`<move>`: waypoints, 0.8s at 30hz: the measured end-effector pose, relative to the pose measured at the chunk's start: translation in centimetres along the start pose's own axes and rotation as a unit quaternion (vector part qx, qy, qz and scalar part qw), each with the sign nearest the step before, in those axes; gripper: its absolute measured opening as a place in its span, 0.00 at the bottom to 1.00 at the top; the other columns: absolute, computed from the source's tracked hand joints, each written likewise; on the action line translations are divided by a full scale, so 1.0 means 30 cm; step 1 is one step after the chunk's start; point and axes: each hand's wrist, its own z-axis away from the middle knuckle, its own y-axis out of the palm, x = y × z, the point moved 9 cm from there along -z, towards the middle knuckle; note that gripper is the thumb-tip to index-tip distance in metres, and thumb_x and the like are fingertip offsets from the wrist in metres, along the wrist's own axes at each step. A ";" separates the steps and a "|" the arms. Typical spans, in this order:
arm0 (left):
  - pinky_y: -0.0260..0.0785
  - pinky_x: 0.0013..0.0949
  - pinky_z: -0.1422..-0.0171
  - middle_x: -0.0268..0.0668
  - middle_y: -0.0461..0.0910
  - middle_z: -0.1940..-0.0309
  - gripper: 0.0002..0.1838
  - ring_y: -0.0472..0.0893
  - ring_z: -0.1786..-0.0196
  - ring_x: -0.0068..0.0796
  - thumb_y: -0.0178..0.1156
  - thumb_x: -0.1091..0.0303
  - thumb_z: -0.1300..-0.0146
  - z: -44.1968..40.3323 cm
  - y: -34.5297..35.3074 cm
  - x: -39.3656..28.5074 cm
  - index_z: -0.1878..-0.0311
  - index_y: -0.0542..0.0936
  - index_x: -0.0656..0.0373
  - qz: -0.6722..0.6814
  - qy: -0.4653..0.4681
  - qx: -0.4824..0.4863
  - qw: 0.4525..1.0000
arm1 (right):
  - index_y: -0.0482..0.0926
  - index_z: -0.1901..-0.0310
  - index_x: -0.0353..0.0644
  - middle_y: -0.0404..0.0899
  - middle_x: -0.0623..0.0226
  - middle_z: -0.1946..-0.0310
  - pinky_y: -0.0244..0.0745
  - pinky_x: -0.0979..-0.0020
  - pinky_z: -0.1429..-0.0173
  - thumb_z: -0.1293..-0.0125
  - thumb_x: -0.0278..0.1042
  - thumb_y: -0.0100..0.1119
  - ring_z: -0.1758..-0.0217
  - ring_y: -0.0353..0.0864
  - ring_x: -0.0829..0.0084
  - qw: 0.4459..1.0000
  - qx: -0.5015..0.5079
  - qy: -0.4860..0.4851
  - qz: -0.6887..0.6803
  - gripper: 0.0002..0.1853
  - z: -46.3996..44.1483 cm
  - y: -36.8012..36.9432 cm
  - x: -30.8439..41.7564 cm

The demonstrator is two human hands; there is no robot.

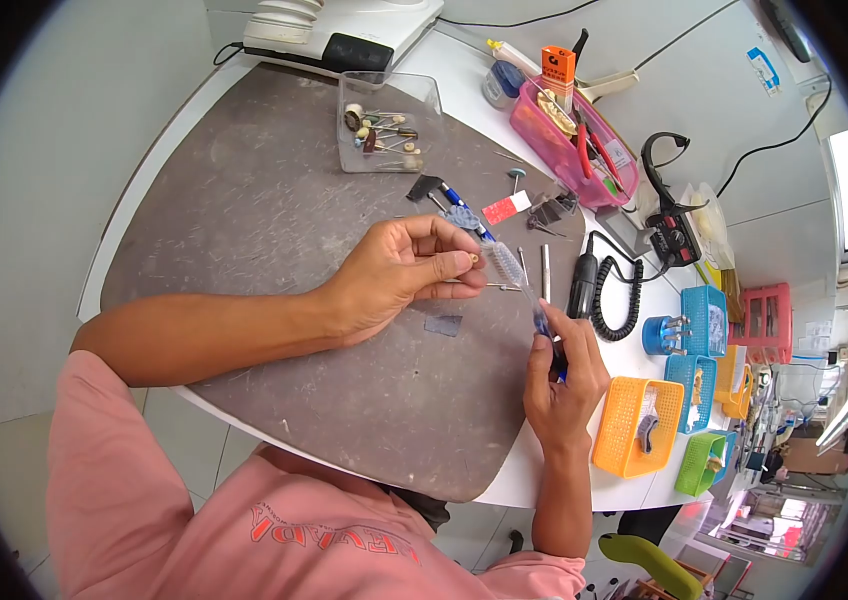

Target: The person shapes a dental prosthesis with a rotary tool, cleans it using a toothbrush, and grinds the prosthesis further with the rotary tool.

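the piece (473,258) near the centre of the frame is mostly covered by the thumb and fingers of the left hand (392,275); only a small yellowish bit shows, and its shape can't be made out. the brush (507,264) is see-through and a little blurred, much of its handle is hidden in the right hand (566,385), and whether its head touches the piece can't be told. the left upper arm is inside a pink sleeve (109,420) at the lower left.

the left forearm runs almost level from the left of the frame over the mat (274,230), palm turned inward. its fingers are curled, thumb and fingertips closed in a pinch on the piece. the right forearm rises from the bottom right of centre, its fingers bent and closed round the brush handle, which tilts up and to the left.

the piece lies at the left hand's fingertips, just left of the brush head and up and left of the right hand. a dark scrap (442,325) lies on the mat below the left fingers; the black handpiece (583,286) is right of the brush.
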 end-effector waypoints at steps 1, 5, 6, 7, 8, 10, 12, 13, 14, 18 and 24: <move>0.79 0.32 0.44 0.38 0.81 0.58 0.08 0.83 0.54 0.27 0.59 0.73 0.33 -0.001 -0.002 -0.003 0.53 0.76 0.62 -0.003 0.005 -0.004 1.000 | 0.80 0.49 0.37 0.73 0.65 0.76 0.63 0.76 0.79 0.43 0.15 0.55 0.83 0.67 0.78 1.000 0.001 -0.003 0.001 0.19 0.000 -0.001 0.002; 0.78 0.32 0.44 0.37 0.81 0.58 0.07 0.83 0.54 0.27 0.60 0.73 0.33 0.000 -0.007 -0.003 0.54 0.76 0.61 -0.011 0.003 -0.007 1.000 | 0.80 0.47 0.36 0.72 0.66 0.77 0.64 0.75 0.78 0.44 0.16 0.56 0.83 0.68 0.78 1.000 0.004 -0.005 -0.003 0.21 0.004 0.000 -0.002; 0.78 0.32 0.44 0.37 0.81 0.58 0.06 0.83 0.54 0.26 0.59 0.73 0.33 0.001 -0.007 -0.004 0.54 0.76 0.61 -0.010 0.001 -0.010 1.000 | 0.80 0.46 0.36 0.72 0.66 0.78 0.64 0.75 0.78 0.44 0.16 0.56 0.83 0.67 0.78 1.000 0.007 -0.004 0.003 0.22 0.004 0.002 -0.002; 0.78 0.31 0.44 0.37 0.81 0.58 0.06 0.83 0.54 0.26 0.59 0.73 0.33 0.002 -0.008 -0.004 0.55 0.76 0.61 -0.009 -0.001 -0.014 1.000 | 0.80 0.45 0.36 0.72 0.66 0.78 0.64 0.75 0.78 0.44 0.15 0.56 0.83 0.67 0.78 1.000 0.010 -0.002 0.009 0.22 0.005 0.003 -0.002; 0.78 0.31 0.44 0.37 0.81 0.58 0.06 0.83 0.54 0.26 0.59 0.73 0.33 0.002 -0.009 -0.003 0.55 0.76 0.61 -0.009 -0.001 -0.014 1.000 | 0.80 0.45 0.36 0.72 0.66 0.78 0.64 0.75 0.78 0.44 0.15 0.56 0.83 0.67 0.78 1.000 0.010 -0.002 0.009 0.22 0.004 0.002 -0.002; 0.78 0.31 0.45 0.37 0.81 0.59 0.06 0.82 0.55 0.26 0.59 0.73 0.32 0.001 -0.009 -0.003 0.55 0.76 0.61 -0.010 0.000 -0.013 1.000 | 0.80 0.44 0.37 0.71 0.67 0.79 0.64 0.75 0.79 0.44 0.15 0.56 0.84 0.67 0.79 1.000 0.015 -0.004 0.015 0.24 0.003 0.003 0.001; 0.78 0.31 0.45 0.37 0.81 0.59 0.06 0.82 0.55 0.26 0.59 0.73 0.32 0.000 -0.011 -0.001 0.55 0.76 0.61 -0.005 0.000 -0.013 1.000 | 0.80 0.44 0.37 0.70 0.67 0.80 0.64 0.75 0.79 0.44 0.15 0.56 0.84 0.67 0.79 1.000 0.017 -0.004 0.020 0.24 0.004 0.005 0.002; 0.78 0.31 0.45 0.37 0.81 0.59 0.06 0.82 0.55 0.26 0.59 0.73 0.32 0.000 -0.012 0.001 0.55 0.76 0.61 0.000 -0.001 -0.013 1.000 | 0.80 0.44 0.37 0.70 0.68 0.80 0.64 0.75 0.79 0.44 0.15 0.56 0.84 0.66 0.79 0.999 0.020 -0.004 0.025 0.24 0.005 0.008 0.003; 0.78 0.31 0.45 0.37 0.81 0.59 0.06 0.82 0.55 0.26 0.59 0.73 0.32 0.001 -0.012 0.001 0.55 0.76 0.61 0.000 -0.001 -0.013 1.000 | 0.80 0.44 0.37 0.70 0.68 0.80 0.64 0.75 0.79 0.44 0.15 0.56 0.84 0.66 0.79 0.999 0.020 -0.004 0.025 0.24 0.005 0.008 0.004; 0.79 0.32 0.45 0.38 0.81 0.59 0.05 0.82 0.54 0.27 0.59 0.74 0.33 0.002 -0.009 -0.003 0.55 0.76 0.61 -0.006 0.010 -0.011 1.000 | 0.80 0.43 0.37 0.68 0.69 0.81 0.63 0.75 0.79 0.44 0.15 0.57 0.85 0.66 0.79 0.999 0.020 -0.007 0.025 0.24 0.006 0.012 0.005; 0.79 0.33 0.43 0.41 0.81 0.58 0.05 0.83 0.54 0.30 0.60 0.75 0.34 0.001 -0.014 -0.001 0.57 0.76 0.63 -0.004 0.012 -0.015 1.000 | 0.79 0.43 0.38 0.68 0.69 0.81 0.64 0.75 0.79 0.44 0.16 0.57 0.85 0.66 0.79 0.999 0.029 0.000 0.030 0.25 0.007 0.017 0.007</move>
